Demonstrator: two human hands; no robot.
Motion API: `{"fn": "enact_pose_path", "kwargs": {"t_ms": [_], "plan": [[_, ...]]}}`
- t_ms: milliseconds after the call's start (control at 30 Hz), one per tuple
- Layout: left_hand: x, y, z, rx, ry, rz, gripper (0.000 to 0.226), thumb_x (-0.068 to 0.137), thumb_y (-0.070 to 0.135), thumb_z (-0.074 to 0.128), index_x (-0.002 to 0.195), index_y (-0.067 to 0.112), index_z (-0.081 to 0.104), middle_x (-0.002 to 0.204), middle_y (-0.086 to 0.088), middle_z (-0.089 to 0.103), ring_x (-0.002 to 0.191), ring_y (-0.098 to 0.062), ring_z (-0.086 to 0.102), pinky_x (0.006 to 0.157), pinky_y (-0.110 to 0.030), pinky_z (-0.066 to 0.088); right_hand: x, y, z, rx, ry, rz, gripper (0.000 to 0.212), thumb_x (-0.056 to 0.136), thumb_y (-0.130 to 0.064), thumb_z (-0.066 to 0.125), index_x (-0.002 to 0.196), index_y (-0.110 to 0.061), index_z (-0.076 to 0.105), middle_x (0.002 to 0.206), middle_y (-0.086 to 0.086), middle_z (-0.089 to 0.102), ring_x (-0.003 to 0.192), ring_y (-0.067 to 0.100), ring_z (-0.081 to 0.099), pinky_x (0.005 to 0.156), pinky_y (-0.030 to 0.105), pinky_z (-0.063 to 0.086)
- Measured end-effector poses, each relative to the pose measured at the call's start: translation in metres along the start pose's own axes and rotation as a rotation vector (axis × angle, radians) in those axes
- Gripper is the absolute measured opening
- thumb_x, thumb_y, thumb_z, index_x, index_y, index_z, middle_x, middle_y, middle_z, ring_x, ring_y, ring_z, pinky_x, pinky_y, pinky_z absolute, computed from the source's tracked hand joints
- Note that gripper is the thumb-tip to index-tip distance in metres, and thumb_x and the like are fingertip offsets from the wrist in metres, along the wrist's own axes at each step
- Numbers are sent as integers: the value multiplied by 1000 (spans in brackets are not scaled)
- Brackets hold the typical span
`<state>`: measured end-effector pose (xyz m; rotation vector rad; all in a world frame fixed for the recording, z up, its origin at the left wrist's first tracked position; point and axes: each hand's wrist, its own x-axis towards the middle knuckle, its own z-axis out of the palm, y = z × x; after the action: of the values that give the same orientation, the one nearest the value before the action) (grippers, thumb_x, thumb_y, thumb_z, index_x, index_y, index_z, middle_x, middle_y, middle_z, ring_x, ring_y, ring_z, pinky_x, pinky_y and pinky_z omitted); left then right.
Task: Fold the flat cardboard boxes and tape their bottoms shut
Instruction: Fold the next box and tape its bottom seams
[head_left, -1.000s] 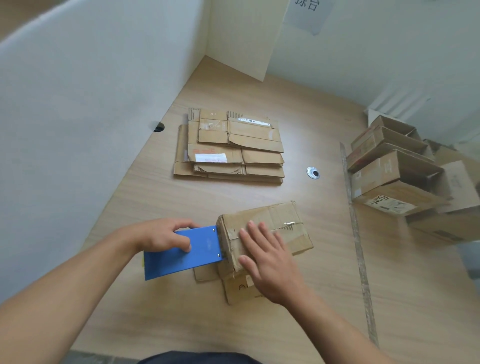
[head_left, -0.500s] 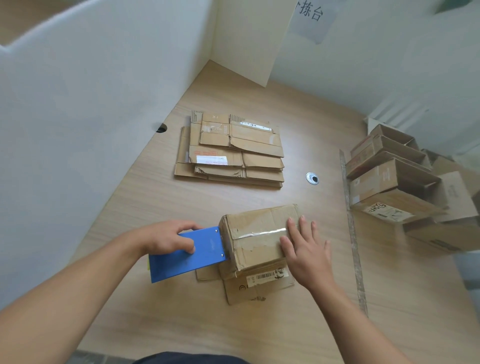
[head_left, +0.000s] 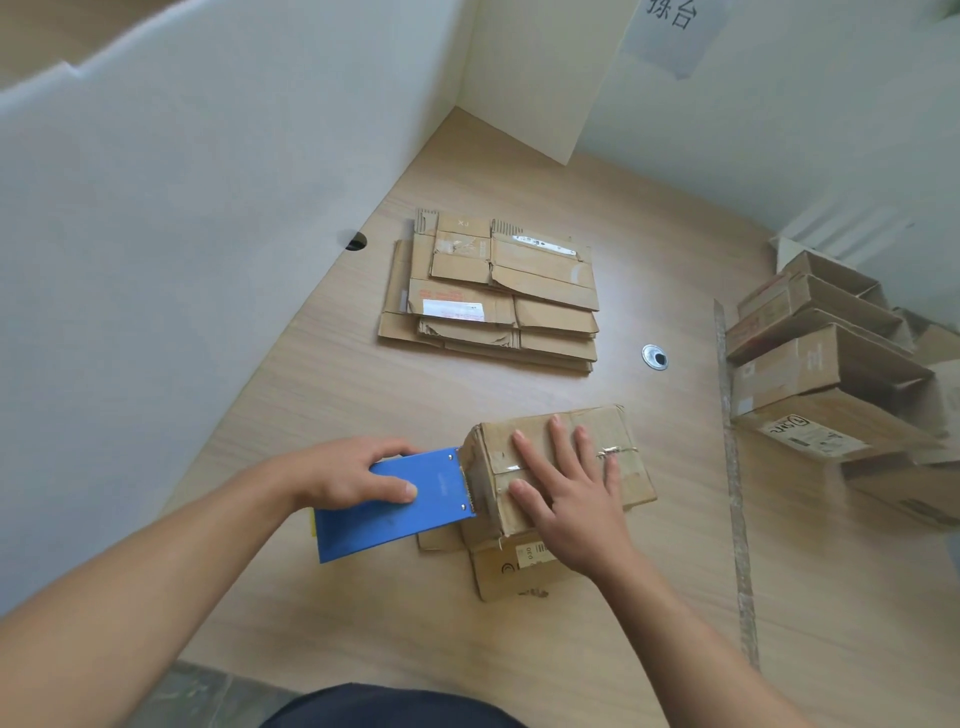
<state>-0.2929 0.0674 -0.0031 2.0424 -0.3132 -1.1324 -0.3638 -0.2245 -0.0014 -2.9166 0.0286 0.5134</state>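
Observation:
A folded cardboard box (head_left: 631, 467) stands bottom up on the wooden table (head_left: 322, 395), with a strip of clear tape along its seam. My right hand (head_left: 566, 493) lies flat on the taped bottom, fingers spread and pressing. My left hand (head_left: 348, 473) grips a blue tape dispenser (head_left: 395, 512) whose toothed edge meets the box's left end. The box's lower flaps (head_left: 511, 569) splay out on the table under it. A stack of flat cardboard boxes (head_left: 493, 296) lies farther back.
A heap of folded boxes (head_left: 831, 374) sits at the right, past a metal strip (head_left: 732, 467) in the table. A round cable grommet (head_left: 654, 357) lies between stack and heap. White partition walls (head_left: 182, 208) close the left and back.
My right hand slid right along the tape to the box's far end, then came back to the left and now presses near the dispenser. My left hand kept the dispenser at the box's left end.

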Motion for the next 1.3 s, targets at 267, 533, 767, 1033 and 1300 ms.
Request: {"fn": "enact_pose_path", "kwargs": {"t_ms": [267,533,767,1033,1300], "plan": [[-22,-9,-19,-74,-99,-26,37,84,44,70,120,48,60,108,17,71,99,-8,69,88,-28,49,2,1,3,-6,18,6,53,93,-72,17,142,-71,-1,164,-19,-19,150,13,-24,120,49,-15],[-6,-2,-2,61,10,-54,35,80,47,67,115,44,63,108,19,70,97,-2,66,90,-28,51,4,2,5,38,35,-5,55,86,-79,12,139,-75,0,164,-19,-16,151,13,-21,120,51,-14],[24,29,9,208,10,-80,33,92,39,63,125,34,60,116,9,64,104,-14,61,87,-30,47,4,1,2,55,17,7,65,78,-81,7,142,-71,6,164,-19,-16,151,12,-22,120,51,-13],[35,57,29,485,195,-198,30,84,49,56,108,31,65,103,6,67,96,-19,63,76,-31,49,6,-7,1,90,61,5,75,76,-81,12,149,-60,17,166,-13,-11,151,16,-20,117,55,-16],[32,70,41,591,294,-213,28,87,39,53,108,25,64,110,1,67,103,-24,63,72,-30,41,3,-13,-5,83,50,16,89,68,-86,20,152,-54,19,166,-10,-13,152,19,-20,116,57,-15]]}}
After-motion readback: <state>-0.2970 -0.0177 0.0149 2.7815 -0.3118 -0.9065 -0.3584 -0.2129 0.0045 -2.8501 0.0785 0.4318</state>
